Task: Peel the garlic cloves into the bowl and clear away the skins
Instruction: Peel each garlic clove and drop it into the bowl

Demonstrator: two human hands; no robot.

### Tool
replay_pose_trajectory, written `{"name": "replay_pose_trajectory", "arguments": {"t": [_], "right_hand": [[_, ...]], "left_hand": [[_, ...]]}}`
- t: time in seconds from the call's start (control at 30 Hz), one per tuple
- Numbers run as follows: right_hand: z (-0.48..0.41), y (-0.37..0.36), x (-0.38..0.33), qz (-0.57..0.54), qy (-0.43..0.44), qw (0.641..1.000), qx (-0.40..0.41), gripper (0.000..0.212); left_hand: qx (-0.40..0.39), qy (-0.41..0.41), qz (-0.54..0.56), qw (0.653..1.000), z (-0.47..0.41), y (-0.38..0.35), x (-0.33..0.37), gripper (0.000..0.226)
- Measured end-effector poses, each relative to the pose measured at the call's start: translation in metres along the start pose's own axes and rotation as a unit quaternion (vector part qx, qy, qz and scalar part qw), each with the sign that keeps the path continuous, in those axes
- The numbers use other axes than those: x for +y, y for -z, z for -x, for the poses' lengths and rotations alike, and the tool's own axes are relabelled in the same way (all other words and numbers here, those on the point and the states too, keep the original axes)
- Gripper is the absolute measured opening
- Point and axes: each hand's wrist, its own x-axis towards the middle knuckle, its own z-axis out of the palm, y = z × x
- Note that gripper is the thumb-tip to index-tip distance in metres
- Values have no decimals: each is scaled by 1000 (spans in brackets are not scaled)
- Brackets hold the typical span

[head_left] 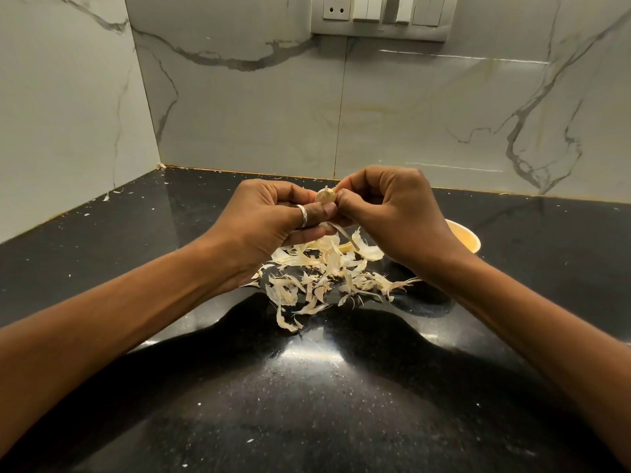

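Both hands raised over the dark surface (307, 404), meeting at one garlic clove (325, 195). Left hand (273, 216) fingers (317, 210) closed narrow on the clove's lower end; right hand (386, 213) fingers (346, 203) pinch it from the right side, nails at the skin. Clove's long axis looks roughly upright, tip poking up between the two thumbs, so both hands are equally near. A strip of skin (346, 235) hangs loose below the fingers. Pile of skins (324, 271) lies straight under the fingers, well apart from them. Bowl (466, 238) sits down and to the right, partly hidden behind the right wrist; contents not visible. Likely next: strip the skin down, then the right hand drops the clove rightward into the bowl.
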Motion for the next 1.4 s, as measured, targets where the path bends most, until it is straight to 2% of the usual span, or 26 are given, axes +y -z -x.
{"name": "replay_pose_trajectory", "arguments": {"t": [0.2,0.3,0.53,0.93,1.17,1.4], "right_hand": [[1,4,-6,-68,-31,997,-27,9],[2,4,-7,-81,-38,996,-25,16],[1,5,-10,-60,-26,998,-9,10],[1,4,-9,-29,-10,1000,2,10],[2,5,-10,-40,-22,999,-7,13],[2,4,-10,-53,-40,998,-16,20]], "left_hand": [[-8,-3,55,998,-3,1,3,25],[-12,-5,56,998,-3,0,2,25],[1,-19,29,999,-4,3,0,20],[-13,-68,-70,995,-4,6,-2,24],[-32,-91,-93,991,-3,8,-2,34],[-29,-137,-137,981,-4,9,-4,28]]}}
